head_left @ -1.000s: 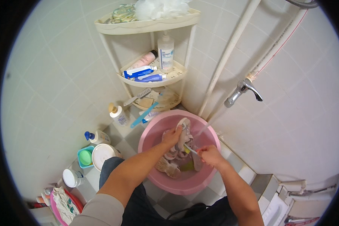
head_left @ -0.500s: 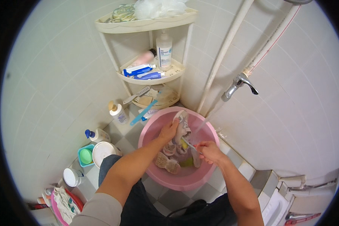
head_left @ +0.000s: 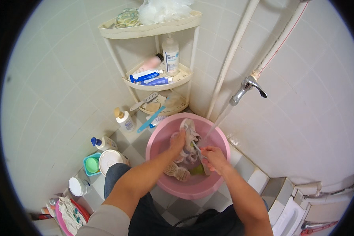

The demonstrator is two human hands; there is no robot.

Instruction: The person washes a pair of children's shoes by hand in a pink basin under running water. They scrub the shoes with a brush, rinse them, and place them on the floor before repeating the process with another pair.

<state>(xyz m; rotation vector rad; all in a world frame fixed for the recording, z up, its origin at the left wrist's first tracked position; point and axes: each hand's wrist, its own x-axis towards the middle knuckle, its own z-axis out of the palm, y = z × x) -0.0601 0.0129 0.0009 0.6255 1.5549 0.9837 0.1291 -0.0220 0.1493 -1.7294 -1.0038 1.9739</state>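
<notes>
Over a pink basin (head_left: pixel 188 193), my left hand (head_left: pixel 178 143) is closed around a pale sneaker (head_left: pixel 189 126), its toe pointing away from me. My right hand (head_left: pixel 214 158) grips the thin white handle of a brush (head_left: pixel 196 146). The brush's far end reaches the shoe's opening, where a bit of yellow-green shows; its head is mostly hidden. Another shoe (head_left: pixel 178 172) lies in the basin with its patterned sole showing. Near my right hand is something yellow-green (head_left: pixel 198 169) in the water, its kind unclear.
Water runs from a chrome tap (head_left: pixel 243 91) on the right wall into the basin. A corner shelf (head_left: pixel 157 29) holds bottles and tubes behind it. A blue-handled brush (head_left: pixel 151 119), pump bottles (head_left: pixel 124 119) and a white tub (head_left: pixel 111 160) stand or lie on the left.
My right hand has shifted slightly left, and the brush handle now stands steeper at the shoe. My left hand keeps its hold on the sneaker. The whole view has moved a little.
</notes>
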